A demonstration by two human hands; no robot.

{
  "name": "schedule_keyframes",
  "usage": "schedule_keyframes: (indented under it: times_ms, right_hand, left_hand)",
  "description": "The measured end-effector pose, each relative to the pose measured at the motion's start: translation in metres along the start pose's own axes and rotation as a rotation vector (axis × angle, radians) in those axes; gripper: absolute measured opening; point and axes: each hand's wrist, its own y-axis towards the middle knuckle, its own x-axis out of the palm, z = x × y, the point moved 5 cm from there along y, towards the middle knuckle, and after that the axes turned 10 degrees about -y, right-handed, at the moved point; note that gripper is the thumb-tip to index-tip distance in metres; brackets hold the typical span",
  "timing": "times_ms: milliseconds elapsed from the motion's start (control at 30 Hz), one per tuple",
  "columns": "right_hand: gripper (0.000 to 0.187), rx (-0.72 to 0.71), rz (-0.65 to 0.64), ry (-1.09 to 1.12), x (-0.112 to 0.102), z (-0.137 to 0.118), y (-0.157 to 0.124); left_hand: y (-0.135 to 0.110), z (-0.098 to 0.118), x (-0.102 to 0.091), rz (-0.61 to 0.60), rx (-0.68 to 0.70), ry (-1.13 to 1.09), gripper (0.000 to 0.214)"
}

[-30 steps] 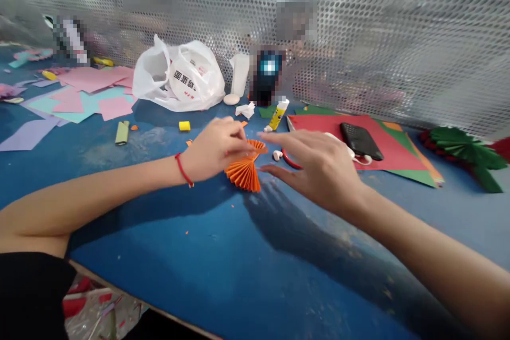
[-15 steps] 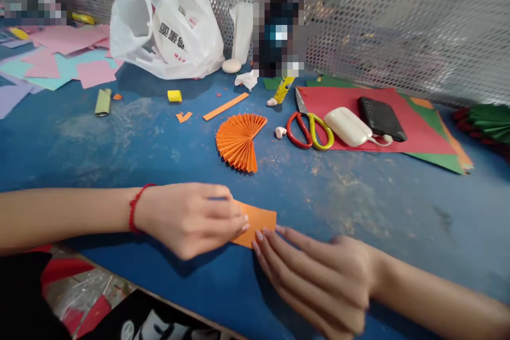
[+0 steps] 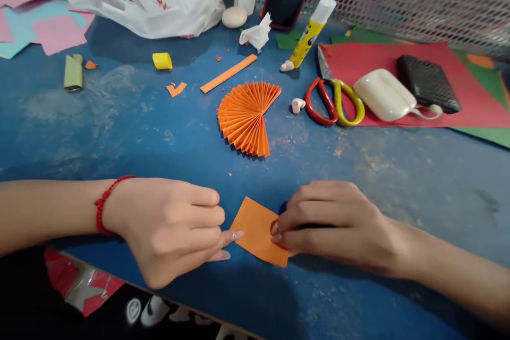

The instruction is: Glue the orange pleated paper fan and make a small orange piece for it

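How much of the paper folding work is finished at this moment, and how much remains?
Done: one orange pleated fan lies spread on the blue table. In hand: the left hand and right hand both touch a flat orange paper piece. Left: it shows no pleats yet.

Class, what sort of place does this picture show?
Probably a paper-craft workbench: a pleated orange fan, scissors, a glue stick and coloured paper sheets lie on a blue table.
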Motion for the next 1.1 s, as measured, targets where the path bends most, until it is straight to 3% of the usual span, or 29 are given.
schedule_keyframes:
  times_ms: [100, 200, 333, 433, 500, 600, 633, 667, 700, 733, 900, 1100]
  right_hand:
    - [0.027, 0.071, -0.095, 0.059, 0.006, -0.012, 0.003]
    - [0.032, 0.192, -0.066, 0.084, 0.011, -0.02, 0.006]
    - [0.018, 0.309, 0.019, 0.068, 0.016, -0.01, 0.01]
    - [0.011, 0.421, 0.046, 0.137, 0.02, 0.003, 0.01]
    - [0.015, 0.462, 0.038, 0.165, 0.022, 0.007, 0.01]
    - [0.014, 0.484, 0.037, 0.148, 0.024, 0.007, 0.011]
    - [0.014, 0.483, 0.041, 0.136, 0.024, 0.007, 0.011]
    - [0.013, 0.48, 0.043, 0.126, 0.025, 0.006, 0.011]
    - [0.012, 0.477, 0.047, 0.114, 0.026, 0.006, 0.011]
    - [0.012, 0.473, 0.049, 0.099, 0.026, 0.006, 0.012]
    - [0.014, 0.483, 0.012, 0.01, 0.027, 0.006, 0.015]
    - [0.02, 0.521, -0.02, -0.009, 0.026, 0.006, 0.016]
  left_hand:
    - [0.002, -0.002, 0.002, -0.066, -0.028, 0.005, 0.013]
    - [0.0, -0.004, 0.004, -0.06, -0.023, -0.008, 0.013]
    - [-0.005, -0.003, 0.006, -0.015, -0.049, -0.032, 0.016]
    - [-0.009, 0.013, 0.008, -0.028, -0.064, -0.011, 0.018]
    - [-0.011, 0.02, 0.01, -0.047, -0.226, 0.037, 0.017]
    - [-0.01, 0.024, 0.005, 0.095, -0.375, 0.031, 0.014]
    - [-0.008, 0.022, 0.009, 0.034, -0.371, -0.009, 0.016]
    - [-0.005, 0.023, 0.015, -0.066, -0.273, -0.054, 0.021]
    - [-0.003, 0.021, 0.016, -0.087, -0.191, -0.058, 0.027]
    - [-0.003, 0.014, 0.019, -0.125, -0.215, -0.037, 0.035]
    - [-0.004, 0.003, 0.022, -0.124, -0.201, -0.051, 0.049]
    - [-0.003, 0.007, 0.022, -0.125, -0.187, -0.07, 0.041]
